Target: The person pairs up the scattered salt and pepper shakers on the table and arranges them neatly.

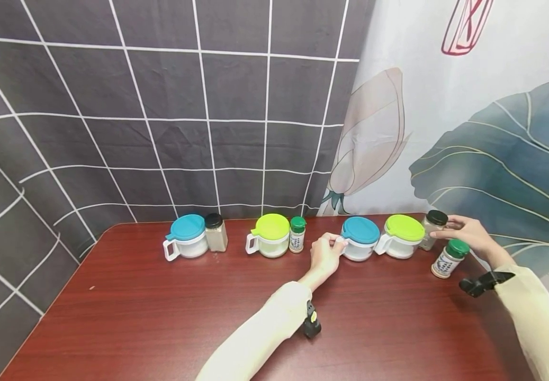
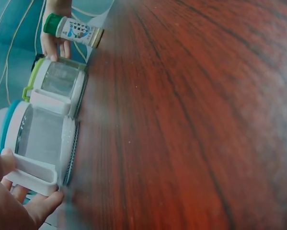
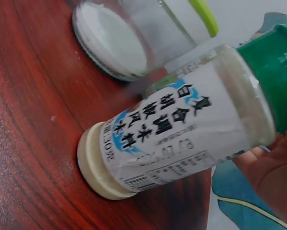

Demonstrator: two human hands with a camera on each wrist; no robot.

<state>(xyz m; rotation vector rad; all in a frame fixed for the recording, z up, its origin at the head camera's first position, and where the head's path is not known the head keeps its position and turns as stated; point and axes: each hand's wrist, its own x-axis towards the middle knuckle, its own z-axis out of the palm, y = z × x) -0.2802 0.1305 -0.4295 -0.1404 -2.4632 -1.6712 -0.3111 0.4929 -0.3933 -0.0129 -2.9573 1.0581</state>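
My left hand [image 1: 324,255] pinches the white handle [image 2: 35,175] of a clear seasoning pot with a blue lid [image 1: 361,230], which stands on the table. Just right of it stands a like pot with a lime-green lid [image 1: 405,227]. Beyond that, my right hand [image 1: 473,238] grips a black-capped spice jar [image 1: 428,233] near its top, with the thumb across its front. A green-capped shaker of pale powder [image 1: 447,260] stands in front of the right hand, and it largely hides that hand's work in the right wrist view.
Along the table's back edge at left stand another blue-lidded pot [image 1: 187,238] and a black-capped jar [image 1: 216,234]. A second lime-lidded pot [image 1: 273,235] and green-capped shaker [image 1: 297,235] stand mid-row. Behind the reddish-brown table [image 1: 169,317] hangs a dark gridded cloth [image 1: 160,143].
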